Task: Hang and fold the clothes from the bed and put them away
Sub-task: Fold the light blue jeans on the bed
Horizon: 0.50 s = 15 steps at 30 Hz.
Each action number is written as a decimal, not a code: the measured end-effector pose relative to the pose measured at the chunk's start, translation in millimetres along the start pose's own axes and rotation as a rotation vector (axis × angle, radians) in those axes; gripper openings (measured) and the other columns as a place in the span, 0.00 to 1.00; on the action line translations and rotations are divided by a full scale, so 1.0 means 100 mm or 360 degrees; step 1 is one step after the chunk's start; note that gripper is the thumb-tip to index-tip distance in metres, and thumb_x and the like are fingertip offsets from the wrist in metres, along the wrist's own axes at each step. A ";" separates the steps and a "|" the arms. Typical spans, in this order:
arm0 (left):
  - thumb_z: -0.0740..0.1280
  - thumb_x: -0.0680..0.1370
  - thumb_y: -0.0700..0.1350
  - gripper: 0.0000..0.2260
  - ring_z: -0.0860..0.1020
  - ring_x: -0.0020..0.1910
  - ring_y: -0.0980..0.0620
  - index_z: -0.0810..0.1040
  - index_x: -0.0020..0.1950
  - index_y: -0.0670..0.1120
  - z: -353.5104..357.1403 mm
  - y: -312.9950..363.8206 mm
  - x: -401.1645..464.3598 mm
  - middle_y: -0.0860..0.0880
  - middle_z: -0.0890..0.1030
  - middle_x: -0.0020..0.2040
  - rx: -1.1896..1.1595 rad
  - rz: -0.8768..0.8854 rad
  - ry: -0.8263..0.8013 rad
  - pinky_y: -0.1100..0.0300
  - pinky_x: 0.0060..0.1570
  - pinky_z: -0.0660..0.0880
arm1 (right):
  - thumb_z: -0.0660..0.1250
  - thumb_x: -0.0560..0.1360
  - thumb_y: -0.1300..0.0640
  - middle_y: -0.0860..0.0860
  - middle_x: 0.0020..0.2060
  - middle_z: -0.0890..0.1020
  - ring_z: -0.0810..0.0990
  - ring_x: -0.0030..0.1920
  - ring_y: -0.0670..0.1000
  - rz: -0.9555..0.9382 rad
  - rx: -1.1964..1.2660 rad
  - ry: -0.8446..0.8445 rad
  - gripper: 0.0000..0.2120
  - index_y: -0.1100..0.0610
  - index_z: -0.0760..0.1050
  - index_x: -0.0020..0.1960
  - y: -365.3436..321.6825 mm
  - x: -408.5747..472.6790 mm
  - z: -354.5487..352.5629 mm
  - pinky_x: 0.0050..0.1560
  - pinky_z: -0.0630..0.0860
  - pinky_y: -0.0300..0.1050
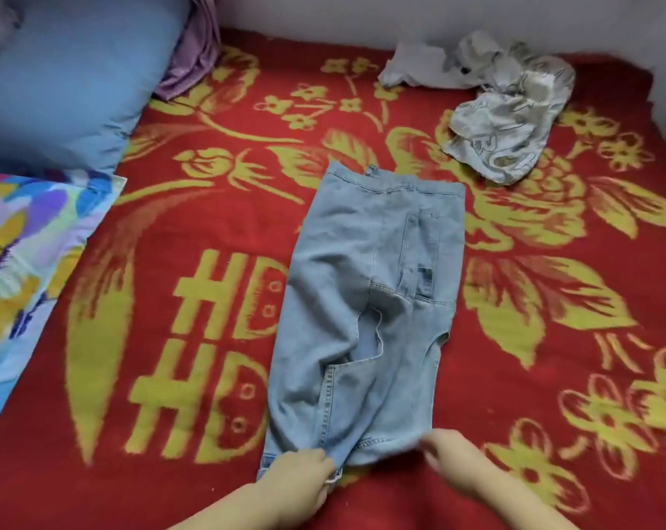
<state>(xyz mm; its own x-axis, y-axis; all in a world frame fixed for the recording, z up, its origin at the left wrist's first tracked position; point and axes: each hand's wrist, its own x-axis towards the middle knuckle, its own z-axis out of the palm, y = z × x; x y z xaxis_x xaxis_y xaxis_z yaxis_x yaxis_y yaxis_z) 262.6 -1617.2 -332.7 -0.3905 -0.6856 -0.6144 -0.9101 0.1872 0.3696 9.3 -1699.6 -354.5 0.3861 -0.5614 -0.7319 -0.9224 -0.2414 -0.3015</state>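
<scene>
**Jeans laid flat, both hands at the near end**

I have the light blue jeans (365, 307) spread lengthwise on the red and yellow flowered blanket (178, 300) that covers the bed. The waistband lies at the far end and the leg ends lie by me. One leg is laid over the other, so the pair is already narrowed to about one leg's width. That is why it lies straight in front of me: from here I judge the next fold runs from my end up toward the waistband.

My left hand (300, 480) has its grip curled on the near left corner and pinches the hem. My right hand (450, 457) is at the near right edge with its fingers bent onto the denim. The picture is blurred there, so I cannot tell whether that grip truly pinches the cloth or only presses it. Holding both corners keeps the layers together when I lift.

A crumpled grey and white garment (503, 120) lies well apart near the far right corner and is not yet folded. A blue pillow (63, 78) and a many-coloured pillow (21, 254) sit at the left, with purple cloth (193, 59) behind the blue one.
</scene>
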 end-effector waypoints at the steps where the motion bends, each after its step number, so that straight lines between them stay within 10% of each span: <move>1: 0.54 0.81 0.46 0.13 0.72 0.60 0.42 0.71 0.62 0.43 -0.07 -0.03 0.07 0.44 0.72 0.59 -0.0015 -0.0030 0.0135 0.49 0.53 0.70 | 0.58 0.76 0.62 0.51 0.54 0.83 0.80 0.56 0.51 0.0096 0.0130 0.0108 0.14 0.56 0.80 0.55 -0.01 0.06 -0.15 0.56 0.70 0.39; 6: 0.55 0.79 0.43 0.17 0.67 0.65 0.50 0.68 0.68 0.47 -0.52 -0.24 0.75 0.51 0.69 0.64 -0.0181 -0.0113 0.0761 0.56 0.59 0.67 | 0.60 0.76 0.64 0.52 0.52 0.84 0.81 0.54 0.52 0.0238 0.0460 0.0690 0.14 0.56 0.81 0.54 -0.14 0.59 -0.92 0.54 0.73 0.44; 11: 0.59 0.79 0.54 0.18 0.67 0.64 0.46 0.66 0.66 0.48 -0.60 -0.16 1.19 0.47 0.68 0.63 0.0059 -0.0477 0.0574 0.53 0.59 0.66 | 0.59 0.77 0.65 0.56 0.54 0.82 0.78 0.57 0.55 0.0037 0.0626 0.0992 0.14 0.60 0.81 0.56 -0.39 1.22 -1.61 0.55 0.68 0.42; 15: 0.75 0.63 0.59 0.13 0.79 0.39 0.53 0.80 0.38 0.53 -0.50 0.06 1.23 0.52 0.79 0.38 0.0141 -0.0335 0.0621 0.63 0.38 0.71 | 0.58 0.80 0.61 0.60 0.63 0.75 0.74 0.62 0.58 -0.0035 0.0654 0.1008 0.16 0.62 0.74 0.65 -0.54 1.86 -1.95 0.62 0.67 0.46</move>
<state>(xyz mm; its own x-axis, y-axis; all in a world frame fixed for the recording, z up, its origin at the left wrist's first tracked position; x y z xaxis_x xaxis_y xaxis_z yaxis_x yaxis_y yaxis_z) 215.5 -1735.5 -371.7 -0.1299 -0.9259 -0.3548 -0.9791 0.0633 0.1932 132.4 -1945.4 -355.0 0.2206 -0.9375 -0.2692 -0.7950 -0.0129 -0.6065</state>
